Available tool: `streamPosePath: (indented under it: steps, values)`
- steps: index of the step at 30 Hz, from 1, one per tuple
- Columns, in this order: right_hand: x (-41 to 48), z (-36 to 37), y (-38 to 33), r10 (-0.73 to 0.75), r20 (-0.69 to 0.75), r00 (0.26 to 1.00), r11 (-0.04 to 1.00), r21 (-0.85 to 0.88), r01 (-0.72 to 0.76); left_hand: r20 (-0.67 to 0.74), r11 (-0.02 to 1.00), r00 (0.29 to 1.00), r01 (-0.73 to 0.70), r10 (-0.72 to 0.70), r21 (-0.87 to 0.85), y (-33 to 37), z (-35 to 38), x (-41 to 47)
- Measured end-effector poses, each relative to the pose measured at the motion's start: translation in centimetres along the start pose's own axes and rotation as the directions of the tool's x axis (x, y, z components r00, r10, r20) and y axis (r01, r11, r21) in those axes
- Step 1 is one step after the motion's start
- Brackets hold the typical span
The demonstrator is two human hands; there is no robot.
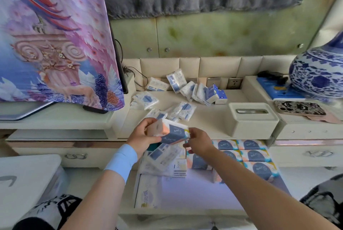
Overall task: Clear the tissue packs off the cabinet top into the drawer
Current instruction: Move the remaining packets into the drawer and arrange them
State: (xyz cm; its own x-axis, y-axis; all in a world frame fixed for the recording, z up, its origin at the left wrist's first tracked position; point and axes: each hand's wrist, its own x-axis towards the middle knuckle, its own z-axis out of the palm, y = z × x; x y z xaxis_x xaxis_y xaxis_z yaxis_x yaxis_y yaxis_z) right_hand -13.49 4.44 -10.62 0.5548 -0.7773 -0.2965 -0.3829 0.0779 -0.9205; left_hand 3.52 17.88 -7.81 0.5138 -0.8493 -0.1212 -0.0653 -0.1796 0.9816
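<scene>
tissue pack (172,132) mid-frame, long axis left-right | left hand (142,136) fingers curled round its left end | right hand (199,143) fingers pinching right end | open drawer (194,190) just beneath, lower centre

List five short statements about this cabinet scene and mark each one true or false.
1. The left hand and the right hand both hold one orange-and-blue wrapped tissue pack. True.
2. The cream cabinet drawer is shut. False: it is pulled open, with packs lying inside.
3. The cream cabinet top holds no tissue packs. False: several small white-and-blue packs lie on it.
4. A blue-and-white patterned porcelain vase stands at the right. True.
5. The cream rectangular tissue box sits inside the drawer. False: it stands on the cabinet top.
</scene>
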Motion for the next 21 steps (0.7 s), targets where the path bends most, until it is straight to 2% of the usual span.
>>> streamPosePath:
  steps: [2, 3, 4, 6, 9, 10, 12, 13, 14, 16, 18, 21]
  values:
    - [-1.2, -1.9, -1.1, 0.0, 0.08, 0.997, 0.971, 0.24, -0.02, 0.005, 1.0, 1.0, -0.014, 0.014, -0.001, 0.5, 1.3, 0.2]
    - [-1.6, -3.0, -1.5, -0.021, 0.108, 0.994, 0.954, 0.3, -0.013, 0.006, 0.999, 1.0, -0.02, 0.021, -0.03, 0.9, 2.0, 0.3]
    - [-1.9, -4.1, -1.6, -0.037, 0.119, 0.992, 0.95, 0.314, -0.002, 0.018, 0.997, 1.0, -0.02, 0.021, -0.069, 1.3, 2.7, 0.5]
    - [-2.3, -6.3, -1.6, -0.036, 0.126, 0.991, 0.977, 0.213, 0.009, 0.063, 0.981, 0.998, -0.005, 0.018, -0.195, 2.0, 4.6, 0.6]
    - [-2.9, -8.4, -0.8, 0.024, 0.221, 0.975, 0.989, 0.138, -0.055, 0.175, 0.936, 0.983, 0.107, -0.049, -0.335, 2.7, 7.7, 0.4]
    - [-3.2, -8.9, -0.4, 0.026, 0.241, 0.97, 0.982, 0.176, -0.07, 0.212, 0.953, 0.975, 0.128, -0.07, -0.274, 2.7, 8.5, 0.2]
    - [-3.8, -9.6, 0.2, 0.003, 0.192, 0.981, 0.962, 0.267, -0.056, 0.234, 0.993, 0.966, 0.09, -0.107, 0.082, 2.3, 9.4, 0.3]
    - [-4.0, -9.8, 0.5, -0.008, 0.127, 0.992, 0.962, 0.272, -0.027, 0.203, 0.96, 0.97, 0.076, -0.134, 0.269, 2.0, 9.5, 0.5]
    - [-4.2, -10.0, 0.7, -0.029, 0.055, 0.998, 0.975, 0.22, 0.016, 0.152, 0.921, 0.974, 0.098, -0.167, 0.378, 1.7, 9.3, 0.7]
    - [-4.5, -10.3, 1.2, -0.12, -0.062, 0.991, 0.993, -0.031, 0.118, 0.107, 0.914, 0.98, 0.111, -0.165, 0.39, 1.6, 9.0, 0.8]
    - [-4.7, -10.1, 2.1, -0.244, -0.055, 0.968, 0.939, -0.262, 0.222, 0.196, 0.922, 0.978, -0.008, -0.073, 0.386, 1.8, 9.4, 0.6]
    - [-4.9, -8.9, 2.9, -0.33, 0.019, 0.944, 0.869, -0.385, 0.312, 0.354, 0.893, 0.935, -0.128, -0.037, 0.431, 1.9, 11.0, 0.0]
